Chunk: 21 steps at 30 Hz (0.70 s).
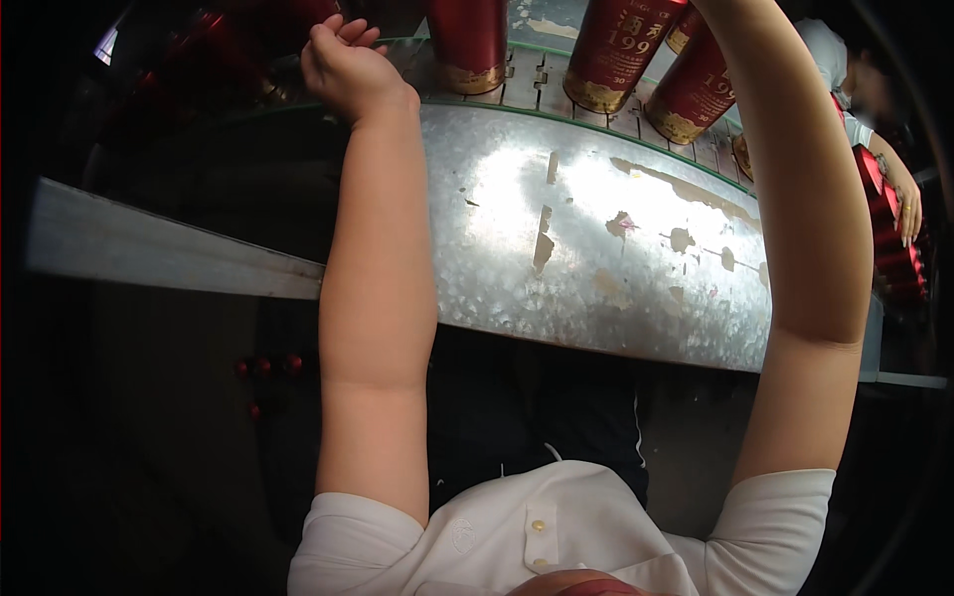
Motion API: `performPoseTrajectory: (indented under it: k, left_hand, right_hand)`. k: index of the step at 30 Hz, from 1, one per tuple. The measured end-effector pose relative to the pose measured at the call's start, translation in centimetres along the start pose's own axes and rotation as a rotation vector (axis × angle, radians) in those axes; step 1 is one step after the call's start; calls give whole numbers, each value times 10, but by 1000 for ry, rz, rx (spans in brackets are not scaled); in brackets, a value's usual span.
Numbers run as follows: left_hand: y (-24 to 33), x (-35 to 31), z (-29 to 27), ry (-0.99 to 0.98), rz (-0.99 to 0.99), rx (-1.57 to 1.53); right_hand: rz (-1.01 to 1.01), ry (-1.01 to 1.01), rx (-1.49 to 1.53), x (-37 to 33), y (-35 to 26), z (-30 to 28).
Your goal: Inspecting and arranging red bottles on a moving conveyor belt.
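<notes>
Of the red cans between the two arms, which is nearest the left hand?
The leftmost can, just right of the left hand; a gap of belt separates it from the others, nearer the right arm.

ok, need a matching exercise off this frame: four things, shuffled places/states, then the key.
Things
1. Left hand
2. Sheet-metal ledge
3. Slatted conveyor
4. Co-worker's hand

Places/states
A. Directly under standing red-and-gold canisters
B. Near the right edge, by a row of shiny red items
C. Raised at upper left, fingers loosely curled
D. Silvery, blotched with tan patches

Pairs: 1-C, 2-D, 3-A, 4-B
</notes>
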State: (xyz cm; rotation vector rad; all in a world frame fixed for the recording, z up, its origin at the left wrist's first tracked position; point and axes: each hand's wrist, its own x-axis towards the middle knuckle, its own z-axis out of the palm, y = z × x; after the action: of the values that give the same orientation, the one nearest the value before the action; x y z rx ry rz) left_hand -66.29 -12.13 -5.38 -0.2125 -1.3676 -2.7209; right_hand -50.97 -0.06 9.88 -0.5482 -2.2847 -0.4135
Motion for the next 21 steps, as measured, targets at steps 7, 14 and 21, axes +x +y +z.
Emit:
performPoseTrajectory:
  k: [7, 14, 21]
  left_hand:
    - [-8, 11, -8, -14, -13, 13]
    - [-19, 21, -10, -74, -16, 1]
    - [-30, 21, -5, -79, -10, 2]
  right_hand:
    - [44, -431, 496, 25, -21, 34]
    - [16, -327, 213, 12, -15, 30]
    - [120, -137, 46, -7, 3, 32]
